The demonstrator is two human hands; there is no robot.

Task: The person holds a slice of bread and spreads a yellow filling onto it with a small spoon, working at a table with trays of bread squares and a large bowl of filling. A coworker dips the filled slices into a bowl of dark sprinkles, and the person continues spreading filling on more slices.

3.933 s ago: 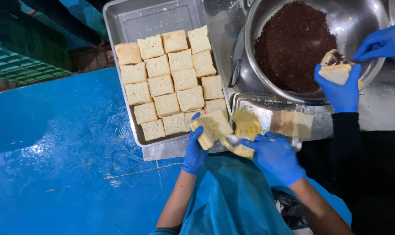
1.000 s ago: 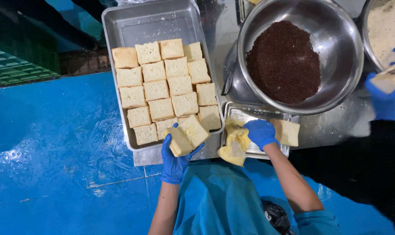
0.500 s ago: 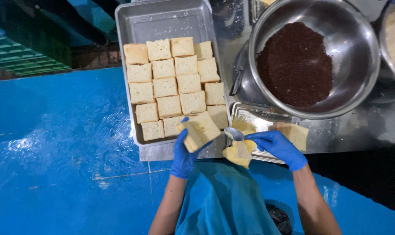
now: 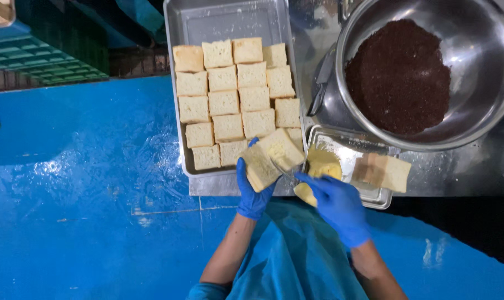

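The split bread piece sits in the left hand, propped open over the near edge of the baking tray; the gloved fingers curl up around its lower half from beneath and clamp it. It is pale, square-cut, parted into two halves with a yellowish smear on the inner faces. The right hand, also in a blue glove, reaches toward the open bread with fingers pressed together around a small utensil whose tip lies just beside it; the grip itself is partly hidden. Yellow spread lies in the small metal tray just right of the hands, alongside another bread slice. Rows of bread squares fill the baking tray. A steel bowl of dark brown crumbs stands farther right on the worktop.
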